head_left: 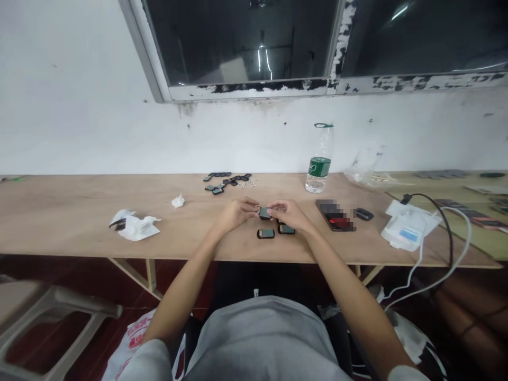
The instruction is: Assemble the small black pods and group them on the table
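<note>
Over the table's front middle, a small dark electronic module with a grey screen-like face (pixel 264 213) is held between my two hands. My right hand (pixel 289 212) grips its right side, the thumb lying across the face. Against its left edge are the closed fingertips of my left hand (pixel 241 212); any smaller piece between them is too tiny to make out. Just below lie two similar black-rimmed modules, one at the left (pixel 265 233) and one at the right (pixel 286 228), the latter partly under my right hand.
Several more dark modules (pixel 216 189) and small white bits (pixel 248 184) lie toward the wall. A water bottle (pixel 318 166), a phone (pixel 335 215), a black oval case (pixel 363 214) and a white cabled box (pixel 408 227) stand right. Crumpled tissues (pixel 139 226) lie left on the wooden table (pixel 71 211).
</note>
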Tool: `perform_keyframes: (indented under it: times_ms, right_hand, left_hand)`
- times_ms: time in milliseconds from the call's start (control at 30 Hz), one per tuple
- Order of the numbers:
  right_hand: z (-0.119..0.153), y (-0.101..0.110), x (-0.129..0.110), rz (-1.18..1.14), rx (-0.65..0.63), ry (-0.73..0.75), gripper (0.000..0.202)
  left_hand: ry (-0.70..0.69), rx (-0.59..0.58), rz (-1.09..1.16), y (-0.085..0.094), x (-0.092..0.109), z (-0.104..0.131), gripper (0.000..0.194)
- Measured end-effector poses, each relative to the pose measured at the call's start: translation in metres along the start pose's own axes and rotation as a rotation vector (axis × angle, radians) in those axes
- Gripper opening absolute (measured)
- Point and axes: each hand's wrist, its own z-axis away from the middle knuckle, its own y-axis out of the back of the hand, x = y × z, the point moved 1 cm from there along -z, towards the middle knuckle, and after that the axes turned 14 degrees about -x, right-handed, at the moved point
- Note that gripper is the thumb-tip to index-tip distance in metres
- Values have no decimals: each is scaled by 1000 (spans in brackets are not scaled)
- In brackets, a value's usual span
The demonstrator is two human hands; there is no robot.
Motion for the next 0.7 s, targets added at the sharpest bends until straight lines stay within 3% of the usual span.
perform_keyframes:
  times_ms: [267,433,600,700]
  right_hand:
    - [0,1,3,38,-53,9,36]
    - [-3,-3,8,98,-66,25,27]
    - [-8,-5,17,308,-11,-3,19]
    - [-10,-4,26,425,14,-45,18]
  left_hand:
    - [125,31,294,-11,-8,-6,22]
    - [126,23,442,-15,-17,-6,29]
    - [136,-66,309,-18,-26,-9,25]
    - [135,-54,156,-16,-35,-10,22]
